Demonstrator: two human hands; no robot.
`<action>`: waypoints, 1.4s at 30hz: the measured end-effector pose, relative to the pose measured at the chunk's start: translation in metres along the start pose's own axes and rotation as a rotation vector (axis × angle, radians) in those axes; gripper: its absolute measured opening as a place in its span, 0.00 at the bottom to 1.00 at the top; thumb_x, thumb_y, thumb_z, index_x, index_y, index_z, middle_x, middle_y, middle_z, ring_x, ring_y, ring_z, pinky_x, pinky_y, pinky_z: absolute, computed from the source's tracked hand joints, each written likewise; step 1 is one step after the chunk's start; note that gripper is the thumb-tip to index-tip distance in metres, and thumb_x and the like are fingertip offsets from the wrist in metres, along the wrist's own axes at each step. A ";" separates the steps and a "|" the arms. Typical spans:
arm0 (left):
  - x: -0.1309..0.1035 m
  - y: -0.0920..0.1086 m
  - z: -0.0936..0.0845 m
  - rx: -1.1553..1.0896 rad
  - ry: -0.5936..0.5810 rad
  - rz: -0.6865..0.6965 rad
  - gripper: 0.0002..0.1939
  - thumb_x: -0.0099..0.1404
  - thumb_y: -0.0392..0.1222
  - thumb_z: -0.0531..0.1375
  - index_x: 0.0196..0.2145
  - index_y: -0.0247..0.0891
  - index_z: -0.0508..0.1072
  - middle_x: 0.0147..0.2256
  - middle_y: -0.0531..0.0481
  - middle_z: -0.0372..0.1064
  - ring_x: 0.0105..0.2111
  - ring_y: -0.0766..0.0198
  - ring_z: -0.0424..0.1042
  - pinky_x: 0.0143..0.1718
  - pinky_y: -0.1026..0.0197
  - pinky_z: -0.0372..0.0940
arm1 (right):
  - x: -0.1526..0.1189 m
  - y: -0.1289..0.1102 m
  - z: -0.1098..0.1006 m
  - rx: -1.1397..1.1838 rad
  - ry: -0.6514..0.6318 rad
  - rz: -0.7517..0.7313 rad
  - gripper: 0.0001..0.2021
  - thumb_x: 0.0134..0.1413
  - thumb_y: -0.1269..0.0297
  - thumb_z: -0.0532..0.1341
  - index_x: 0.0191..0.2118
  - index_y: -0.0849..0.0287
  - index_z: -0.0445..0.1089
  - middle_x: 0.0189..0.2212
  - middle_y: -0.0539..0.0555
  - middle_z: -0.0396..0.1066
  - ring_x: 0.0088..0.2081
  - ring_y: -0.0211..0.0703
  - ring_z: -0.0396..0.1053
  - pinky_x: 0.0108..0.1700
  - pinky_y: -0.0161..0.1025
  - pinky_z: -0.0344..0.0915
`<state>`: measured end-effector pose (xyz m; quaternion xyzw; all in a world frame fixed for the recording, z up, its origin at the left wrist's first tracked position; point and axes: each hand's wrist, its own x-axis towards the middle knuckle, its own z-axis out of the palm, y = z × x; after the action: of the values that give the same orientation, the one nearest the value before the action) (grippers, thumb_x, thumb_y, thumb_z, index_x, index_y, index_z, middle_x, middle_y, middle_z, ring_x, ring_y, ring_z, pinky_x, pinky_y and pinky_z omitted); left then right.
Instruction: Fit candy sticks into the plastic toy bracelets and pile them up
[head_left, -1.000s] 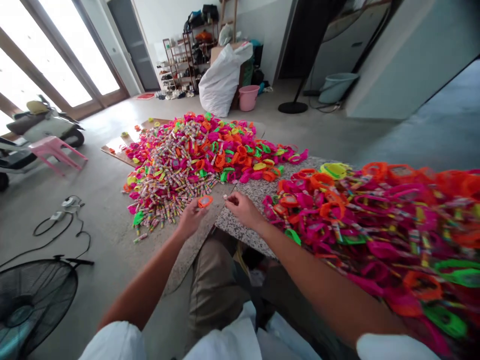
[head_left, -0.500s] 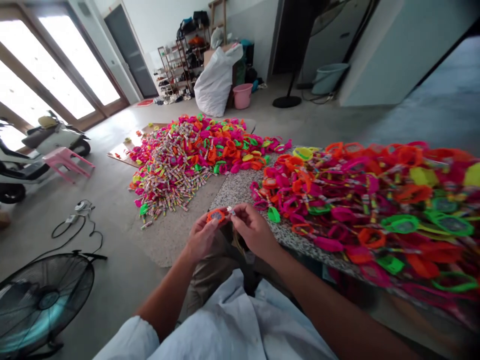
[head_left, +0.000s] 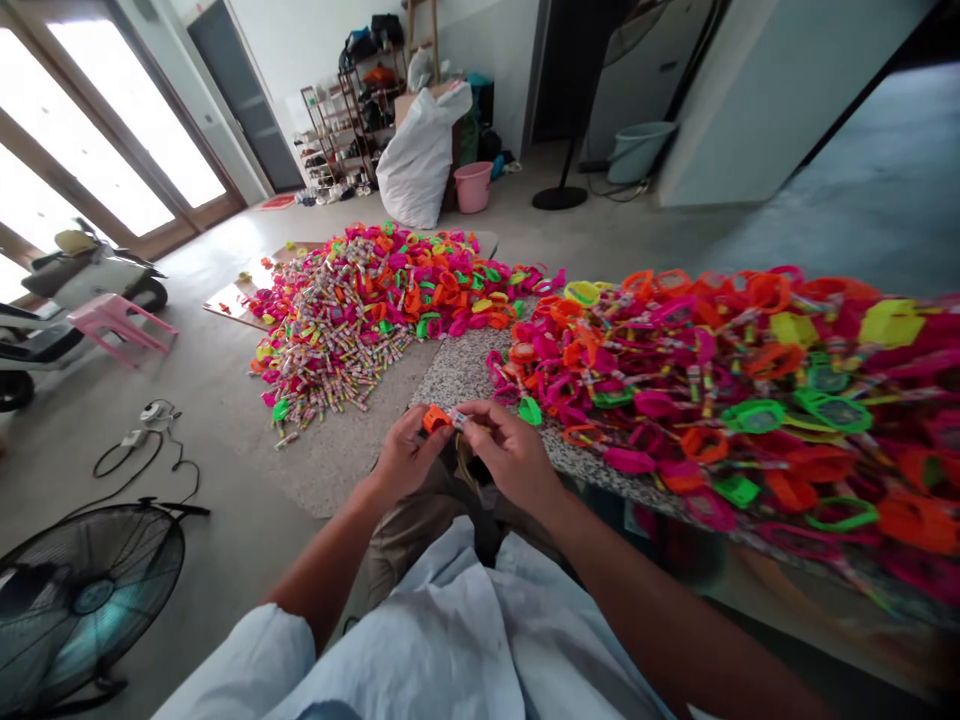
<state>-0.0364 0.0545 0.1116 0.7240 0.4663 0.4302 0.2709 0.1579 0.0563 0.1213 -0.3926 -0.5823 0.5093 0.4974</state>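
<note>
An orange toy watch [head_left: 435,419] is pinched between the thumb and fingers of my left hand [head_left: 405,450], above my lap. My right hand [head_left: 510,450] is closed on a small, pale printed tube [head_left: 457,419], whose near end meets the watch; whether it is fixed to it I cannot tell. To the right, a heap of pink, orange, green and yellow toy watches [head_left: 652,400] covers the speckled stone slab [head_left: 457,375]. Farther forward lies a second heap of toy watches [head_left: 442,285], with many wrapped tubes [head_left: 345,350] along its near left side.
A black floor fan [head_left: 94,597] stands at lower left, with a power strip and cable [head_left: 154,420] beyond it. A pink stool [head_left: 124,320] and a scooter [head_left: 97,270] are at left. Farther back are a white sack [head_left: 416,165], a pink bucket [head_left: 473,188] and a shoe rack [head_left: 345,130].
The orange watch has been turned, so its face no longer shows and its side does. Both hands stay close together. The whole view has shifted slightly.
</note>
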 end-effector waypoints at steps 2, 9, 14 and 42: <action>0.002 0.000 -0.001 0.135 0.014 0.047 0.20 0.77 0.56 0.59 0.33 0.39 0.69 0.31 0.51 0.66 0.33 0.63 0.65 0.38 0.59 0.63 | 0.000 -0.001 -0.002 -0.015 0.011 -0.002 0.15 0.66 0.52 0.62 0.49 0.56 0.77 0.34 0.52 0.76 0.31 0.41 0.70 0.33 0.38 0.66; 0.009 0.004 0.000 0.255 0.025 0.171 0.13 0.78 0.49 0.58 0.37 0.40 0.70 0.54 0.38 0.73 0.54 0.55 0.72 0.56 0.51 0.67 | 0.002 -0.004 -0.003 -0.051 0.001 0.000 0.13 0.64 0.53 0.64 0.45 0.57 0.78 0.33 0.51 0.76 0.31 0.41 0.69 0.33 0.37 0.66; 0.006 0.002 0.002 0.217 -0.065 0.130 0.15 0.79 0.51 0.56 0.35 0.41 0.65 0.36 0.48 0.68 0.37 0.61 0.68 0.40 0.59 0.65 | 0.003 -0.003 -0.006 -0.050 0.003 0.029 0.13 0.63 0.53 0.64 0.44 0.57 0.78 0.31 0.51 0.75 0.30 0.40 0.69 0.33 0.37 0.66; 0.021 -0.002 -0.012 0.200 -0.283 0.064 0.17 0.72 0.51 0.64 0.52 0.39 0.73 0.39 0.47 0.78 0.35 0.62 0.75 0.39 0.62 0.66 | 0.005 0.007 -0.021 -0.194 -0.042 0.021 0.13 0.66 0.54 0.63 0.47 0.55 0.80 0.26 0.50 0.77 0.28 0.42 0.74 0.33 0.39 0.70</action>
<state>-0.0438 0.0745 0.1240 0.8151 0.4406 0.2840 0.2464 0.1768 0.0661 0.1148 -0.4343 -0.6349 0.4639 0.4394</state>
